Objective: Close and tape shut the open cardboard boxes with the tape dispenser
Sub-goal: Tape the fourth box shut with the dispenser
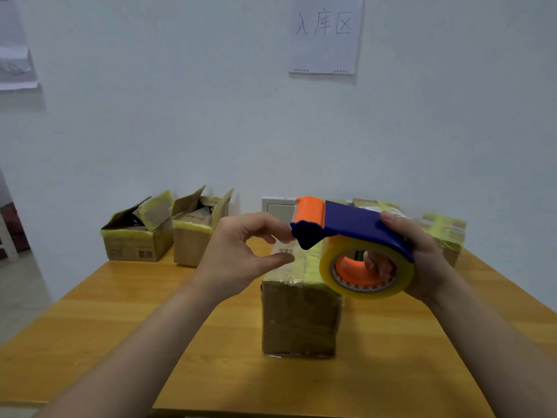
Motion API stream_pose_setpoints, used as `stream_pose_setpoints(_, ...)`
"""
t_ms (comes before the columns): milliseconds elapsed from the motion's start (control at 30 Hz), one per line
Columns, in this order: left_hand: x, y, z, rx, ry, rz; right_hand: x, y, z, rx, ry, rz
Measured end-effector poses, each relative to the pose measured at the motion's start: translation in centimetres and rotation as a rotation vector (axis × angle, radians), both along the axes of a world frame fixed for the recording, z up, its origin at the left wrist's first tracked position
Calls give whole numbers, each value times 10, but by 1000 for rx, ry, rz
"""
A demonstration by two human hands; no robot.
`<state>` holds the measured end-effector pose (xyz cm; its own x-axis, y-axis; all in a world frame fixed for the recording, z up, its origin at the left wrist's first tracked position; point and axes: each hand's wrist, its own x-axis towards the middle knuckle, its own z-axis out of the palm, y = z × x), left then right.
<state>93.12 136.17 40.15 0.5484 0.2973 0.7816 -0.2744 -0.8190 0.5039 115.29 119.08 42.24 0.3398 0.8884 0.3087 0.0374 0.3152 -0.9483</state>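
Right hand [428,260] grasps dispenser [349,224]; left hand [238,257] at its 9 o'clock, fingers half-curled, pinch unclear. Box [301,312] at 6 o'clock.

Blue-orange tape dispenser [355,224] above closed box [301,312] (taped).

Closed box [298,315] on table [120,342], tape dispenser [355,233] above; first open box [137,239], second open box [193,236] behind-left of it; fourth box [446,233] behind-right.
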Motion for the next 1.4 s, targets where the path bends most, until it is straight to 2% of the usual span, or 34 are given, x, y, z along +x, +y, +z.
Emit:
stream_pose_setpoints(267, 5, 13, 1, 711, -125, 297, 5, 0, -4, -53, 48, 30)
stream_pose_setpoints(333, 4, 15, 2, 816, -171, 419, 5, -1, -5, -69, 60, 16)
stream_pose_setpoints(400, 3, 16, 2, 858, -195, 473, 3, -2, -5, -92, 82, 8)
stream_pose_setpoints(533, 5, 17, -3, 920, -149, 389, 1, 0, -8, -122, 86, 16)
stream_pose_setpoints(967, -4, 28, -2, 870, -34, 147, 9, 1, -14, -163, -18, 109)
stream_pose_setpoints(1067, -8, 31, -6, 780, 35, 121, 12, -1, -14, -136, 74, 95)
stream_pose_setpoints(1133, -10, 32, -13, 621, 45, 132, 18, -1, -15, -108, 130, 76)
stream_pose_setpoints(1233, -7, 23, -18, 187, 58, 143, 20, -1, -17, -108, 138, 60)
stream_pose_setpoints(1300, -1, 10, -16, -159, 129, 84, 21, 0, -18, -106, 158, 60)
stream_pose_setpoints(1400, 6, -2, -9, -549, 202, -14, 21, 2, -20, -95, 143, 83)
